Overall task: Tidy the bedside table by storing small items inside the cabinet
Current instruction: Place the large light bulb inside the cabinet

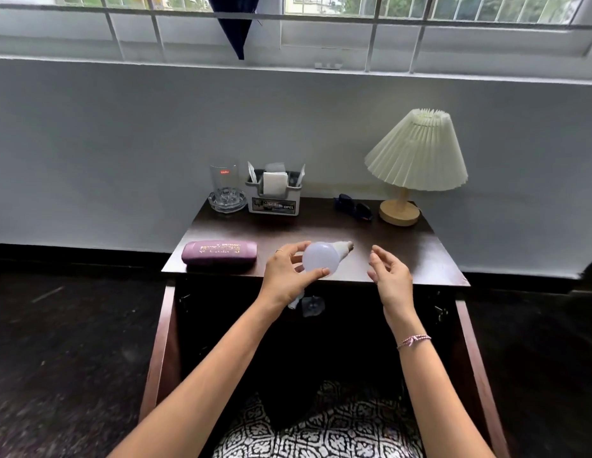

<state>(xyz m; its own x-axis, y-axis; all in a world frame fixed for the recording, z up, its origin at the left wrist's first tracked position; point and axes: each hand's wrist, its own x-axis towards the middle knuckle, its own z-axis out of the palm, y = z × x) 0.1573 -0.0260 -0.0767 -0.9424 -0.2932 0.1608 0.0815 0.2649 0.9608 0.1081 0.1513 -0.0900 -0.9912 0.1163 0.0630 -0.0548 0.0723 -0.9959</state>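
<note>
A white light bulb [322, 258] is held over the front edge of the dark wooden bedside table [403, 252], its metal base pointing right and away. My left hand [285, 274] is shut on the bulb's globe, thumb below and fingers above. My right hand [388, 274] hovers just right of the bulb with fingers apart, holding nothing. A purple glasses case [219, 253] lies at the table's front left. Below the tabletop the cabinet [321, 342] stands open and dark, with small pale items [309, 305] near its top front.
At the back of the table stand a glass [224, 180] in a glass ashtray [227, 201], a grey organiser box [274, 195] with papers, a dark blue stapler [353, 207] and a pleated lamp [414, 160]. The cabinet doors [159, 352] swing out on both sides.
</note>
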